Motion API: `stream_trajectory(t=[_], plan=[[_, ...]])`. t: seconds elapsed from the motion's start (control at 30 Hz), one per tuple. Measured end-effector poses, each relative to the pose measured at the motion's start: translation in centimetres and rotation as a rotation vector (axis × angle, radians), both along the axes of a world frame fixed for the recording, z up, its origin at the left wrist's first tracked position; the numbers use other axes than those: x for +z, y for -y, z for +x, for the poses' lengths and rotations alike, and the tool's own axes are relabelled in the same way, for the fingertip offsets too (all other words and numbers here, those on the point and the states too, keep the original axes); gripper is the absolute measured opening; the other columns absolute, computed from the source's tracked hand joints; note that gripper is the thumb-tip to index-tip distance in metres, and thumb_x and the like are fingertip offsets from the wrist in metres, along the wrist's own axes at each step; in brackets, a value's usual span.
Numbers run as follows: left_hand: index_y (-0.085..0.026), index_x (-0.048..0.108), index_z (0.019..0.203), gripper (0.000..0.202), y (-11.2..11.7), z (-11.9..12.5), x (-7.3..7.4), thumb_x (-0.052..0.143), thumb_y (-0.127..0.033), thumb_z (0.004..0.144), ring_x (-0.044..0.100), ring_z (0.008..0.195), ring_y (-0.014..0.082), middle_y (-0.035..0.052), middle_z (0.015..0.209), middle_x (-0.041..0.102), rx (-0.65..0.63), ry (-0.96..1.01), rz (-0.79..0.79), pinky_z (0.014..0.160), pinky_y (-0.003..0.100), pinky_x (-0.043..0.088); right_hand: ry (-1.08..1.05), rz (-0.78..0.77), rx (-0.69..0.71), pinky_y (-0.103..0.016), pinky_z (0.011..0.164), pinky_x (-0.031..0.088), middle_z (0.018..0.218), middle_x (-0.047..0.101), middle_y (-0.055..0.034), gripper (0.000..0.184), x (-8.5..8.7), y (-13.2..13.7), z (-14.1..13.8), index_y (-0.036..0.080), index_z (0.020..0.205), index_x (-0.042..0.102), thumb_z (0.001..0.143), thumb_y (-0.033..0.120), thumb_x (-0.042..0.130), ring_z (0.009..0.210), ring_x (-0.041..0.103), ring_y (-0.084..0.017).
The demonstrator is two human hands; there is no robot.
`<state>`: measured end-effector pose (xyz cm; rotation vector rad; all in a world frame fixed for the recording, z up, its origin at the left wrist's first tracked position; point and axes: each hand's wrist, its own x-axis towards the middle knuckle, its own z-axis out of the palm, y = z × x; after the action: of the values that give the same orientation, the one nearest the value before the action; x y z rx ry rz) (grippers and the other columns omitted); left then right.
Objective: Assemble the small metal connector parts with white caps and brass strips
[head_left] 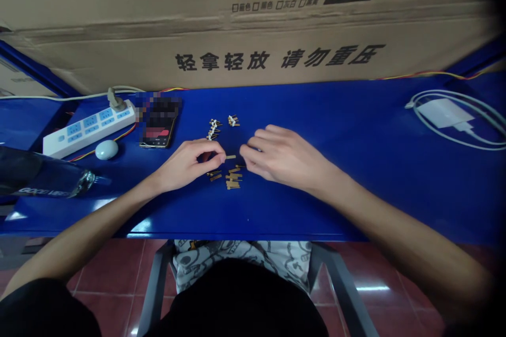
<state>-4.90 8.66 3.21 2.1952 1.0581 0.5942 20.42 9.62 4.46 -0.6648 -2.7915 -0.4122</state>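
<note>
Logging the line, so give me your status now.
Left hand pinching brass-coloured strip. Right hand close beside it. Loose strips just below both hands.

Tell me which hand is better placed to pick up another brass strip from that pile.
Probably the right hand: its fingertips sit just beside the loose brass strips and seem free. The left hand is pinching a brass strip, so it's occupied.

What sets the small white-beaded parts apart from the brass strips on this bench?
The white-beaded parts show white beads on dark and metal bodies, while the brass strips look plain and gold-coloured. The white-beaded parts look stubbier; the brass strips look flatter and more elongated. The white-beaded parts sit in two small clusters farther from the person, while the brass strips lie in a looser heap nearer. Both are small and lie on the blue bench top.
</note>
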Motion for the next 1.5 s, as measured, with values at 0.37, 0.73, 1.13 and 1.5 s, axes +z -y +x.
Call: stream_trajectory(t=[0.37, 0.73, 1.13, 1.5], plan=[[-0.026, 0.076, 0.107, 0.028, -1.7, -3.3, 1.4, 0.054, -0.042, 0.103, 0.068, 0.094, 0.0165, 0.0031, 0.109, 0.070, -0.168, -0.355, 0.097, 0.089, 0.029, 0.051, -0.028, -0.120, -0.207, -0.037, 0.079, 0.038, 0.108, 0.074, -0.0087, 0.026, -0.7, -3.0, 4.0, 0.020, 0.104, 0.074, 0.100, 0.021, 0.048, 0.094, 0.059, -0.024], [-0.026, 0.074, 0.108, 0.026, -1.6, -3.2, 1.3, 0.054, -0.042, 0.103, 0.067, 0.092, 0.0151, 0.0023, 0.108, 0.070, -0.194, -0.348, 0.078, 0.084, 0.027, 0.050, -0.228, -0.244, -0.255, -0.042, 0.090, 0.051, 0.130, 0.065, -0.0134, 0.041, -3.6, -5.3, 0.1, 0.018, 0.141, 0.059, 0.104, 0.024, 0.042, 0.112, 0.061, -0.027], [-0.025, 0.073, 0.099, 0.024, -1.1, -2.7, 1.0, 0.055, -0.040, 0.104, 0.067, 0.089, 0.0133, -0.0001, 0.104, 0.070, -0.247, -0.317, 0.025, 0.079, 0.024, 0.049, -0.238, -0.243, -0.244, -0.040, 0.087, 0.048, 0.115, 0.073, -0.0101, 0.030, -4.3, -4.9, -0.9, 0.017, 0.120, 0.073, 0.105, 0.023, 0.048, 0.104, 0.065, -0.024], [-0.021, 0.071, 0.106, 0.023, -0.7, -1.5, 0.1, 0.053, -0.036, 0.105, 0.065, 0.090, 0.0156, 0.0031, 0.098, 0.069, -0.017, -0.172, 0.231, 0.081, 0.027, 0.050, -0.297, -0.404, -0.006, -0.036, 0.087, 0.050, 0.096, 0.075, -0.0070, 0.021, -4.0, -3.7, -0.8, 0.018, 0.099, 0.074, 0.101, 0.015, 0.053, 0.089, 0.067, -0.020]])
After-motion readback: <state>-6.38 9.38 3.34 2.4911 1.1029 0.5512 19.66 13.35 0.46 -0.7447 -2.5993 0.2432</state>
